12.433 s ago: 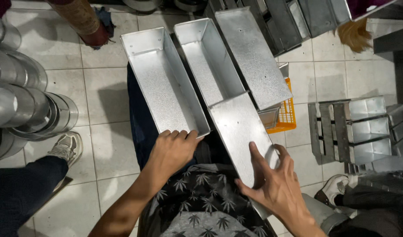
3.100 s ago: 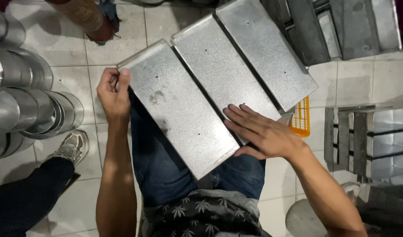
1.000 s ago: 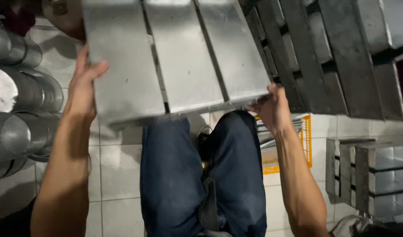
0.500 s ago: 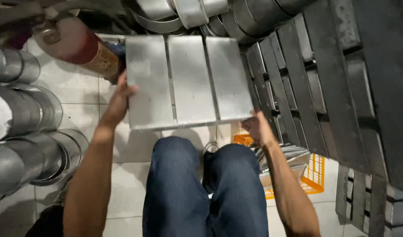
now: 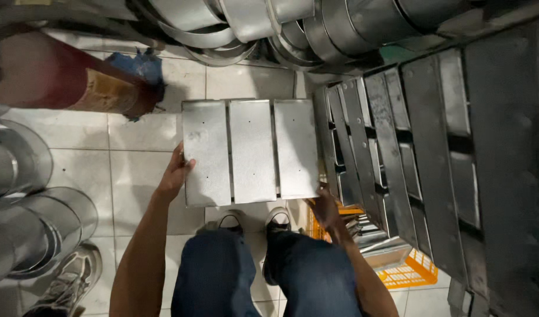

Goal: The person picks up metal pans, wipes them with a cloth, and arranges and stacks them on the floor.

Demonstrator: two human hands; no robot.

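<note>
A set of three joined metal loaf pans (image 5: 250,151) hangs bottoms-up, low over the white tiled floor in front of my shoes. My left hand (image 5: 176,174) grips its left edge near the front corner. My right hand (image 5: 326,205) holds the front right corner, close to a tall stack of the same dark pan sets (image 5: 398,158) on the right. My legs in blue jeans fill the bottom middle.
Stacks of round metal tins (image 5: 29,199) line the left side and the far edge (image 5: 269,23). A red cylinder (image 5: 70,79) lies at the upper left. An orange crate (image 5: 407,271) sits at lower right. Another person's shoe (image 5: 70,276) is at bottom left.
The pan set has moved down and away from me toward the floor, next to the stack on the right. Both hands keep hold of its edges.
</note>
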